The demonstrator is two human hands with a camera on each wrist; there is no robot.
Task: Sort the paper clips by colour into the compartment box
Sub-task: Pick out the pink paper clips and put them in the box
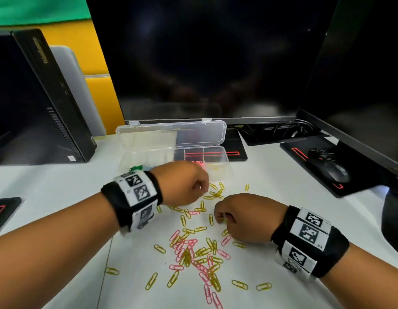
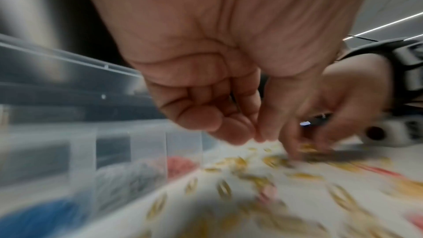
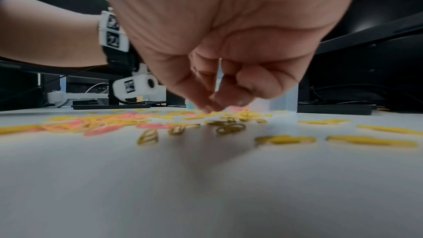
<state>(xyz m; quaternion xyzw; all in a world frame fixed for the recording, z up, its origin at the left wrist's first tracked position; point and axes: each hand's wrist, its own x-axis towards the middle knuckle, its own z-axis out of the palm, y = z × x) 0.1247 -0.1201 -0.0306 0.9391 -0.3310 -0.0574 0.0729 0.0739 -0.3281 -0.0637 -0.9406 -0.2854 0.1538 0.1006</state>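
Clips [image 1: 194,253], yellow and pink, lie scattered on the desk [image 1: 271,175] before the box [image 1: 218,170], light, thin, probably slippery wire best pinched at the edge, right hand [image 1: 240,218] pinching a yellow one, left hand [image 1: 182,184] curled, contents unclear

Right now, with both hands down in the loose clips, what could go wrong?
1. Yellow clips and pink clips lie tangled in one pile, so a pinch may lift both colours together.
2. The left hand hovers right beside the compartment box; a knock could shift it or spill the sorted clips.
3. The right hand seems to pinch a yellow clip; a loose hold may drop it.
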